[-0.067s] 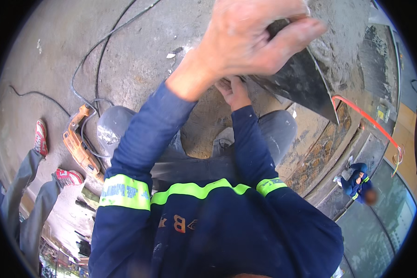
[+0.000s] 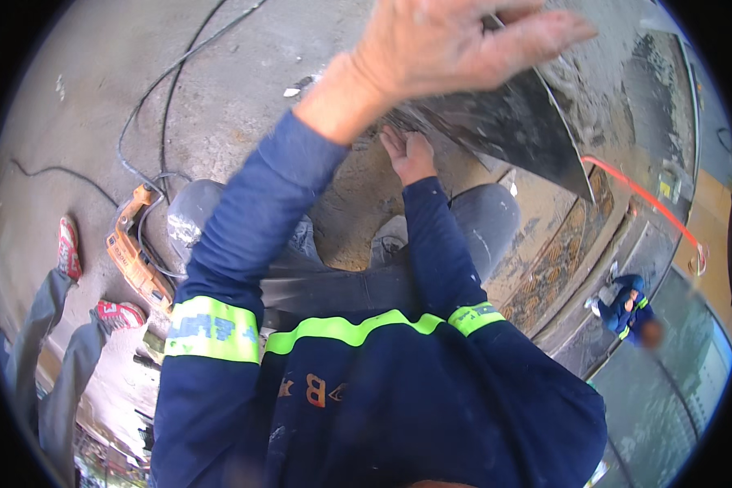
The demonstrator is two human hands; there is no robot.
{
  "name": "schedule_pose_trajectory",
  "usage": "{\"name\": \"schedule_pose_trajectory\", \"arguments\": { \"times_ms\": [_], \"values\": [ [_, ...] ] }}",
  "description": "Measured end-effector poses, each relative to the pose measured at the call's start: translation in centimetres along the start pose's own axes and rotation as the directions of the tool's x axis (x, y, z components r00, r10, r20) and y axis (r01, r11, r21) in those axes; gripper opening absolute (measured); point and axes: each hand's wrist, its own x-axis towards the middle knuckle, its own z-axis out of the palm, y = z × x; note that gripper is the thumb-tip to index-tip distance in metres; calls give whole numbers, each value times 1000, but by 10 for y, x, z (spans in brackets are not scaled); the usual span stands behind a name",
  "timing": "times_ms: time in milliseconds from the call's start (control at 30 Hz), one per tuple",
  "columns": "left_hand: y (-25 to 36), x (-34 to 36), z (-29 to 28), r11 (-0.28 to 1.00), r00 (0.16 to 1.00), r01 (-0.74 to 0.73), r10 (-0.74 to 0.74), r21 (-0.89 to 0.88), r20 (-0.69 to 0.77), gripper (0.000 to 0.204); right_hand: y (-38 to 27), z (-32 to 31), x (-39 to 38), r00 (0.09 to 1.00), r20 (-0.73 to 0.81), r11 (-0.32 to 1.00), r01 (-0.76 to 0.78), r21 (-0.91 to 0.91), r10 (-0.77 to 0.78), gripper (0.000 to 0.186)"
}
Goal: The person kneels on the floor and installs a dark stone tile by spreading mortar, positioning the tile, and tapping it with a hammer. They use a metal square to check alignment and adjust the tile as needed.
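Observation:
A flat black sheet or panel [image 2: 516,130] stands tilted in front of me, its pointed lower corner toward the right. My left hand [image 2: 439,53] is over its upper part, with fingers stretched out; the frame's top edge cuts off some of them. Whether those fingers touch the panel, I cannot tell. Close to the panel's lower left edge is my right hand [image 2: 411,154], fingers extended and apart, with nothing seen in it. The ground behind the panel is hidden.
An orange corded power tool [image 2: 136,264] lies at the left, with dark cables [image 2: 164,114] trailing upward. Beside it stand a person's red shoes [image 2: 120,315]. A red-orange cable [image 2: 647,195] crosses the right side. Another person [image 2: 630,309] in dark blue crouches farther right.
My left hand's fingers have straightened away from the panel's upper edge. My right hand has come out from the panel's lower edge and shows more fully. The panel has shifted slightly.

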Motion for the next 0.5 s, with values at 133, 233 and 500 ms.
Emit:
{"name": "schedule_pose_trajectory", "arguments": {
  "times_ms": [133,233,500],
  "values": [
    [-15,1,29,942,894,-323,274,-87,-355,7,-1,-11,5,985,33,878,-167,448,170,71],
    [-29,1,39,923,864,-379,331,-58,-378,9,-24,-18,19,973,160,906,-217,363,169,73],
    [-33,10,43,874,803,-486,442,-10,-400,14,-21,-10,39,926,340,857,-306,415,166,74]
  ]
}}
